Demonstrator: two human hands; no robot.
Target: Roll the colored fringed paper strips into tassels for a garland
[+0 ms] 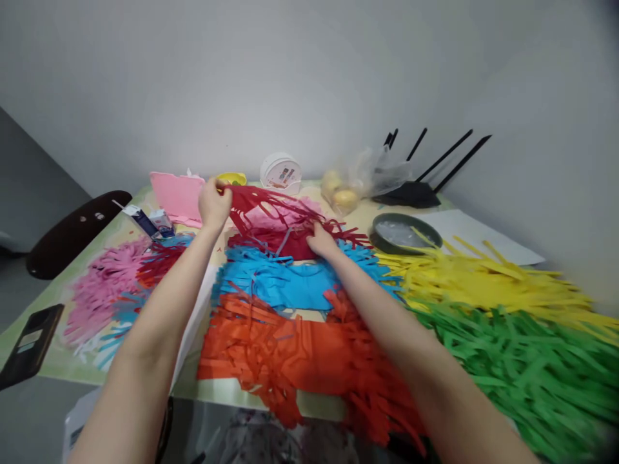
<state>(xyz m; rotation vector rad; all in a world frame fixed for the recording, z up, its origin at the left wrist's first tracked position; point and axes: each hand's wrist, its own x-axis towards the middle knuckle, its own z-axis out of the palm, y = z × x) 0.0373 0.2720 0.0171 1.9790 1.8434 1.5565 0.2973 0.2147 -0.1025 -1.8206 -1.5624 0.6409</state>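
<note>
My left hand [215, 201] is raised over the far middle of the table, its fingers closed on one end of a dark red fringed paper sheet [256, 201]. Cut strips of that sheet stretch across to the right. Lower down, my right hand [321, 241] has its fingers closed at the dark red strips by the pile. Beneath my hands lies a blue fringed sheet [304, 287], and nearer to me an orange-red one [324, 354]. Pink fringe [290, 209] shows behind the raised strips.
Yellow fringe [478, 283] and green fringe [527, 361] cover the right side. A round dark dish [406, 235], a bag of yellow fruit [345, 196] and a black antenna device [409, 194] stand behind. Pink fringe [104, 283], cartons [147, 222] and a phone [31, 341] lie left.
</note>
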